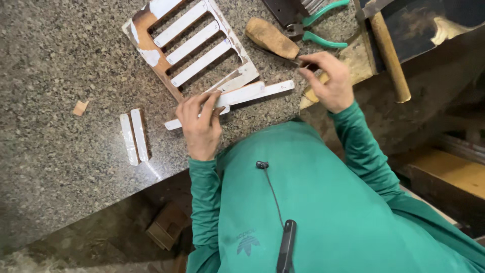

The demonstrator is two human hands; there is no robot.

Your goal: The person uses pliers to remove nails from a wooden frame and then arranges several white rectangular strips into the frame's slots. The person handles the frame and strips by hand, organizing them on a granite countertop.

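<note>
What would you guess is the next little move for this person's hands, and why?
Probably bringing the tool blade down to the white strip. The left hand presses its fingers on the loose white strip beside the slatted frame, pinning it to the granite counter. The right hand holds a wooden-handled tool by its blade end, raised just off the strip's far end.

Left hand (201,121) pressed flat, right hand (328,81) pinching, raised.

Grey speckled granite counter (60,60); white-painted brown slatted frame (194,43); green-handled pliers (318,30); green sleeves (204,197).
</note>
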